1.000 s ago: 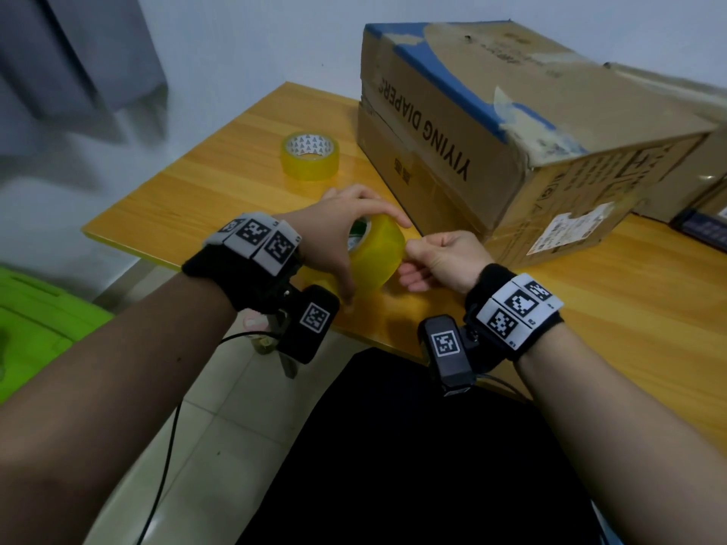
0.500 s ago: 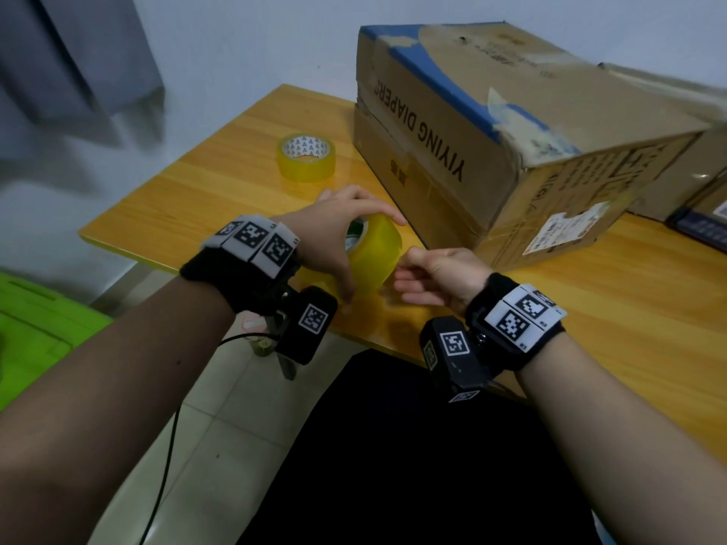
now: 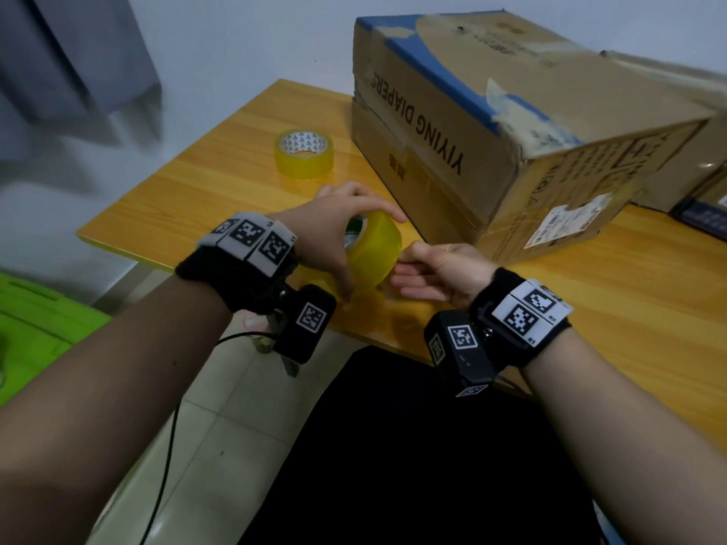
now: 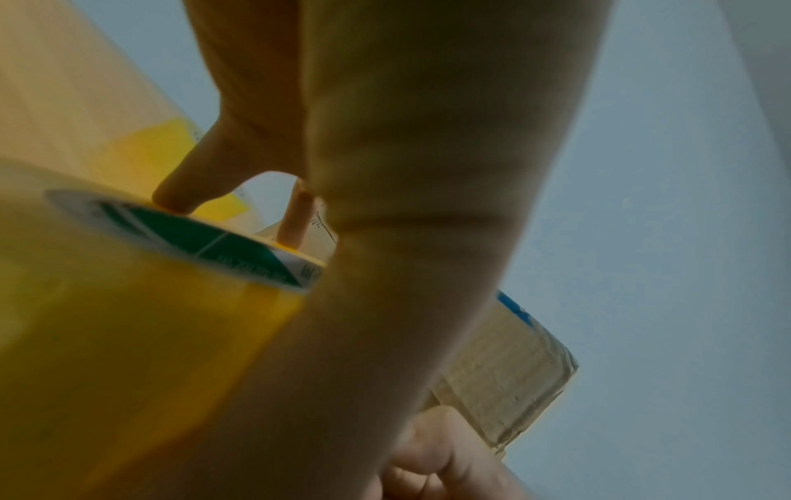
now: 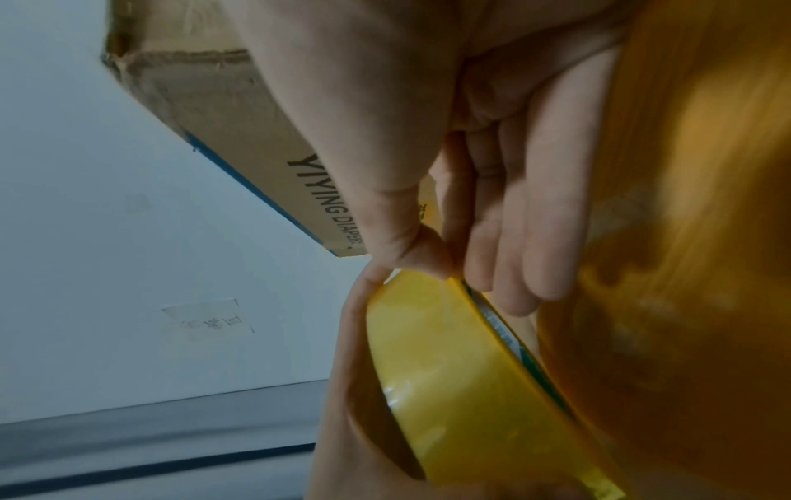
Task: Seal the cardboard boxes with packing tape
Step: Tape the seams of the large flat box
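My left hand [image 3: 334, 238] grips a yellow packing tape roll [image 3: 377, 253] on edge just above the wooden table [image 3: 189, 198], fingers over the top and thumb below. In the left wrist view its fingers [image 4: 188, 189] sit on the roll's [image 4: 128, 338] rim. My right hand [image 3: 409, 261] meets the roll's right side. In the right wrist view its thumb and forefinger [image 5: 432, 267] pinch the outer wrap of the roll [image 5: 449, 372]. A big worn cardboard box [image 3: 491, 123], with blue print and old tape, lies just behind.
A second yellow tape roll [image 3: 303, 153] lies flat on the table left of the box. More cardboard [image 3: 704, 159] and a dark device [image 3: 704, 218] sit at the far right. A green object [image 3: 35, 328] stands on the floor, left.
My right wrist has dropped and drawn slightly nearer to me while its fingertips stay at the roll. The left hand keeps the same grip.
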